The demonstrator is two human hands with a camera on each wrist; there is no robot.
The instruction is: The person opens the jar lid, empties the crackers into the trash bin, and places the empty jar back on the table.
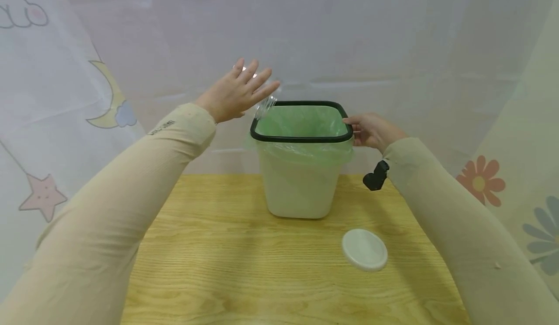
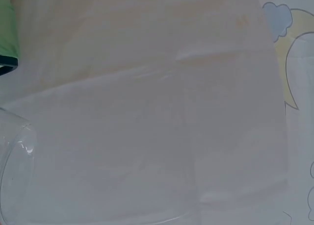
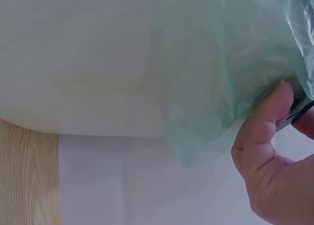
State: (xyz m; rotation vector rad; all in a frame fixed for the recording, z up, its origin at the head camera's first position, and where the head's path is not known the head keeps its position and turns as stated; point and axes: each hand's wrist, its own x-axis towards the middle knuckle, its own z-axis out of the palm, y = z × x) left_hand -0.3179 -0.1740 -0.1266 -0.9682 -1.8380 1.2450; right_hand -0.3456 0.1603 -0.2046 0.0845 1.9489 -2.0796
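Note:
My left hand (image 1: 238, 91) is raised at the left of the bin, fingers spread across a clear plastic jar (image 1: 266, 105) that it grips. The jar is tilted, its ribbed neck over the near left part of the bin's rim; most of it is hidden behind the hand. Its transparent wall shows at the left edge of the left wrist view. A white trash bin (image 1: 301, 184) with a black rim (image 1: 305, 139) stands upright, lined with a green bag (image 1: 301, 116). At the right side, my right hand (image 1: 373, 130) pinches the rim, with the bag's folded edge (image 3: 206, 87) beside its fingers.
A round white lid (image 1: 365, 249) lies on the wooden table (image 1: 196, 267), in front and to the right of the bin. White printed cloth (image 1: 183, 34) hangs behind and on both sides. A black strap piece (image 1: 376, 175) dangles from the right wrist.

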